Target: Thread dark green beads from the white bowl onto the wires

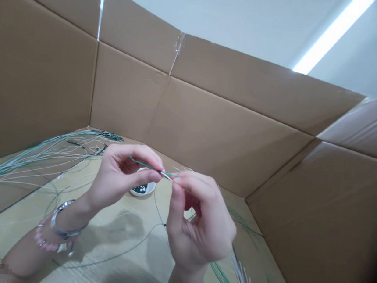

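Up in front of me, my left hand (119, 175) pinches a small black piece (160, 172) between thumb and forefinger. A thin green wire (140, 163) runs through that pinch, its free end rising over my left palm. Facing it, my right hand (200, 217) is closed with thumb and forefinger on a white wire (167, 176) that reaches to the black piece. Green wire also shows in the short gap between both hands. Whether the black piece is a sleeve or a connector I cannot tell. Behind my left fingertips stands a white bowl (144, 194) of tiny black pieces, partly hidden.
Long green and white wires (42, 155) lie in a bundle at the left. More wires (229, 281) lie at the lower right, partly behind my right wrist. A loose dark green wire (115, 255) curves over the table (94, 274). Tall cardboard walls (211, 104) enclose the workspace.
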Available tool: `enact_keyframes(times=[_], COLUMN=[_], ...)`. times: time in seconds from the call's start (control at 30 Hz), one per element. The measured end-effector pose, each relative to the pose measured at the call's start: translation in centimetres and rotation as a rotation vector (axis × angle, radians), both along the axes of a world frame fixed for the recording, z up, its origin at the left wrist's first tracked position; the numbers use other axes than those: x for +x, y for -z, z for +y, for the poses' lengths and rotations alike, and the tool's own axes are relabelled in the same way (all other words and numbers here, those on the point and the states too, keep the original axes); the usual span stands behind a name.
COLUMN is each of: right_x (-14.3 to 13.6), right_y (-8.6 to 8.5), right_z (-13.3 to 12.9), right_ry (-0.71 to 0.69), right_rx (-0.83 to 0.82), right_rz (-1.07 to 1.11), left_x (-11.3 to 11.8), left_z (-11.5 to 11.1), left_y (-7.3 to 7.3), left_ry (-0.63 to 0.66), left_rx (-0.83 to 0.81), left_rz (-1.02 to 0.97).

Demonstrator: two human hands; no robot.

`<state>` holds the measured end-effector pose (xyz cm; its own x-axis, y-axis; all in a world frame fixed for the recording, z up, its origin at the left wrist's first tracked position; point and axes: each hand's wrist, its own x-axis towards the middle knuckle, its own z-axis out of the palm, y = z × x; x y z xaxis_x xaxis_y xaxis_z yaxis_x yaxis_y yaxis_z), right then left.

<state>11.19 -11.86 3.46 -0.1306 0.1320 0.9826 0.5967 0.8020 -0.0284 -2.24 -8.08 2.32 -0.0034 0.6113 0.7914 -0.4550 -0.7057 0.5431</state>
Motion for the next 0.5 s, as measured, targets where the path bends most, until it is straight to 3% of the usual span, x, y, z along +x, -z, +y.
enact_keyframes(times=[0.27,0.5], right_x=[0.14,0.39], right_y=[0.08,-0.01], right_z=[0.12,0.53], right_ry=[-0.014,-0.010], right_rx=[-0.015,-0.069], right_rz=[0.009,0.019], left_x=[-0.37,-0.52], left_z=[-0.25,-0.13], left_y=[-0.47,-0.30], left_ry=[-0.164,-0.113], left_rx=[0.080,0.092], left_rz=[0.114,0.166])
